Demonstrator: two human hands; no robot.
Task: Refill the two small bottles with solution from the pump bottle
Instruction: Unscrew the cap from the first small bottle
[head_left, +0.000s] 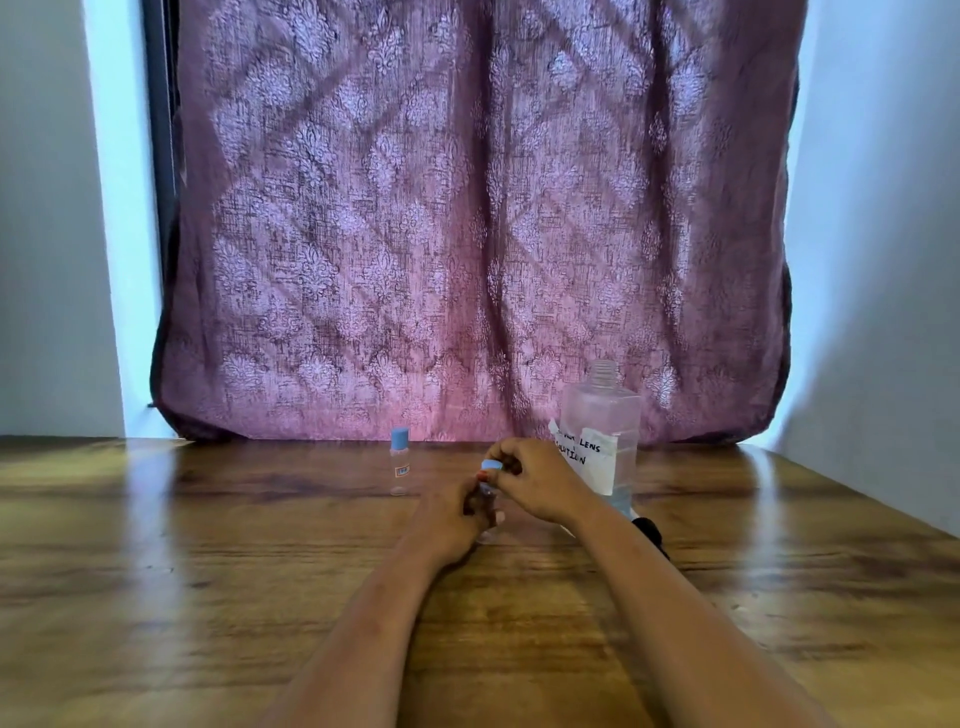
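Your left hand (456, 519) grips the small clear plastic bottle (486, 489), upright on the wooden worktop (208, 571). Your right hand (537, 483) pinches its blue cap (491, 465). Judged light and tippy: hold the body low.

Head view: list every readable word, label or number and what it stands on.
"LENS": handwritten on the white paper label of the large clear bottle; the word before it is blurred.
"LUTION": same label, line below; its start is unclear.
On the small capped bottle: sticker too small to read.
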